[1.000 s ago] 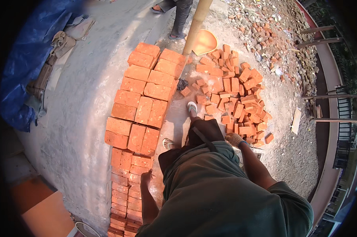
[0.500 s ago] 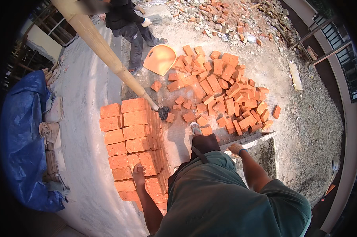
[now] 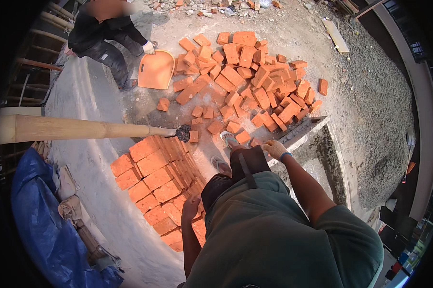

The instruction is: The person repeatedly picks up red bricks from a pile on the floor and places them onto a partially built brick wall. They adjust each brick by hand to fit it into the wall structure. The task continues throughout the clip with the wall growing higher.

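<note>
My left hand (image 3: 191,207) hangs over the right side of a neat stack of orange-red bricks (image 3: 158,177). Its fingers are curled in, and I see nothing held in them. Whether it touches the bricks I cannot tell. In front of my right leg is my right hand (image 3: 275,149), in a pale glove with a blue band at the wrist. The fingers bend inward with no object visible in them. It is nearest the corner of a concrete-rimmed basin (image 3: 317,126). Ahead lies a loose heap of bricks (image 3: 262,91).
At the upper left, a co-worker (image 3: 108,41) bends with a gloved hand on an orange scoop-shaped pan (image 3: 156,70). A thick bamboo pole (image 3: 87,130) crosses behind the stack. A blue tarp (image 3: 39,206) lies left; gravel (image 3: 379,115) spreads right.
My view has turned, and the pole now lies across the picture. Both my feet now show. The co-worker has bent down and put a hand on the pan. My left hand is nearer my body.
</note>
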### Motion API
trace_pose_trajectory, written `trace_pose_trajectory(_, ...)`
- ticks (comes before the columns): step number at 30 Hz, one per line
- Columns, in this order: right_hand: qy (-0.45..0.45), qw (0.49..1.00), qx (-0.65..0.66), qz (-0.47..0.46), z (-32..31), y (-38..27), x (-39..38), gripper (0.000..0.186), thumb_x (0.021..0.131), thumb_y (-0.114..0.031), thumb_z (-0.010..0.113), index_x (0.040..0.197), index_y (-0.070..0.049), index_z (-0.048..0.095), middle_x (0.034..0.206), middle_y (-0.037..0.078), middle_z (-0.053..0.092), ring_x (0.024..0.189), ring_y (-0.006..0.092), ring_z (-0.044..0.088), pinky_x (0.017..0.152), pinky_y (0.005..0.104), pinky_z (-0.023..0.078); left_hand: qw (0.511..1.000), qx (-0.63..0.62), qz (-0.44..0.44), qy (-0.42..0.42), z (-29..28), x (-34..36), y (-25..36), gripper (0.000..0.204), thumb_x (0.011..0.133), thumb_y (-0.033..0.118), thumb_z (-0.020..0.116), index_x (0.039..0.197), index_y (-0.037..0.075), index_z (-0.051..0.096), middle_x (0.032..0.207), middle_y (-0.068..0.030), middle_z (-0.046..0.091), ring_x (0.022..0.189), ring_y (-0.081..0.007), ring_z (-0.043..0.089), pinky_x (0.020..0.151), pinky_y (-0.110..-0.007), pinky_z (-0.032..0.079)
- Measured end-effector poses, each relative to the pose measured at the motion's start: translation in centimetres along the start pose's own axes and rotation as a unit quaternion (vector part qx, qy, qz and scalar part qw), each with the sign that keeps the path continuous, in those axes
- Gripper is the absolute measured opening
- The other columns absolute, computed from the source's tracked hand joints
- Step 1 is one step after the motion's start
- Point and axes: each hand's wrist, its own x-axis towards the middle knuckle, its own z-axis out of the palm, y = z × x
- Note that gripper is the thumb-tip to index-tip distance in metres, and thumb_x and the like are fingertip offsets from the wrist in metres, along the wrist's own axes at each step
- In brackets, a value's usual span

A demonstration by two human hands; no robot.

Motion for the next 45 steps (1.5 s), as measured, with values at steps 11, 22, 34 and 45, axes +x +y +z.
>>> trace_pose_trajectory(11, 0.028, 0.947, 0.000, 0.321, -1.1, 19.1, -15.7, 0.044, 0.095, -0.045, 0.068, 0.102, -0.001, 0.073, 0.087, 0.014, 0.072, 0.072, 0.0266, 0.069, 0.064, 0.0445, 0.056, 0.996, -0.016, 0.075, 0.053, -3.5, 9.4, 5.9, 0.046, 0.109, 0.036, 0.057, 0.140, 0.004, 0.065, 0.098, -0.0111, 0.072, 0.088, -0.0223, 0.068, 0.082, -0.036, 0.055)
trace_pose_trajectory(22, 0.069, 0.986, 0.100, 0.117, -15.9, 0.7, 9.2, 0.048, 0.097, -0.035, 0.066, 0.127, 0.002, 0.073, 0.114, 0.017, 0.076, 0.093, 0.0257, 0.074, 0.082, 0.0412, 0.058, 0.991, -0.070, 0.102, 0.054, 4.1, 17.9, 12.2, 0.033, 0.106, 0.026, 0.062, 0.124, 0.001, 0.072, 0.101, -0.0121, 0.076, 0.087, -0.0220, 0.072, 0.084, -0.035, 0.056)
trace_pose_trajectory(34, 0.299, 0.941, -0.002, 0.157, -12.8, -5.9, 76.2, 0.122, 0.084, -0.058, 0.078, 0.166, 0.007, 0.016, 0.161, 0.035, 0.038, 0.149, 0.0463, 0.042, 0.114, 0.0517, 0.050, 0.967, -0.061, -0.245, -0.046, 25.0, 26.5, 10.9, 0.033, 0.106, 0.026, 0.060, 0.124, -0.001, 0.069, 0.108, -0.0188, 0.075, 0.098, -0.0222, 0.074, 0.090, -0.036, 0.057)
trace_pose_trajectory(45, 0.394, 0.908, -0.057, 0.128, -11.0, -6.9, 81.8, 0.154, 0.069, -0.069, 0.089, 0.167, 0.007, -0.002, 0.158, 0.041, 0.033, 0.136, 0.0464, 0.055, 0.105, 0.0502, 0.056, 0.963, -0.246, -0.110, -0.013, 26.5, 41.1, 22.0, 0.028, 0.109, 0.011, 0.056, 0.133, 0.003, 0.066, 0.113, -0.0145, 0.073, 0.105, -0.0212, 0.074, 0.089, -0.033, 0.057)
